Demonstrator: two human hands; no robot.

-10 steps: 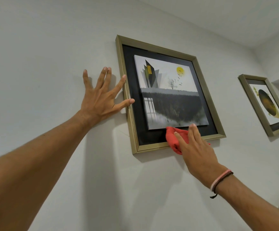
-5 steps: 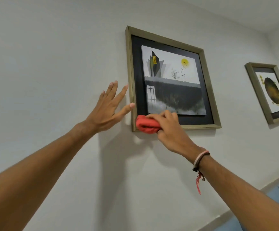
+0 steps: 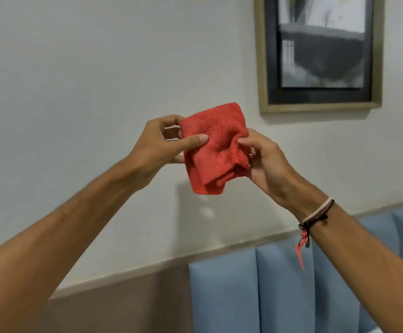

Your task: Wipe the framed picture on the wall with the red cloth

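Note:
The red cloth (image 3: 216,145), folded and bunched, hangs in the air in front of the wall, below and left of the framed picture (image 3: 263,68). My left hand (image 3: 158,145) pinches its left edge with thumb on the front. Its right edge is held by my right hand (image 3: 266,164), which wears cord bracelets at the wrist. The picture has a gold frame and black mat around a grey print; its top is cut off by the upper edge of the view. Neither hand touches the picture.
A pale wall (image 3: 75,68) fills most of the view. A blue padded panel (image 3: 267,284) runs along the bottom right, and a brown panel (image 3: 123,304) sits lower left under a trim strip.
My right hand has come off the frame's bottom left corner with the cloth. My left hand has left the wall and taken the cloth's other edge. The view has dropped downward.

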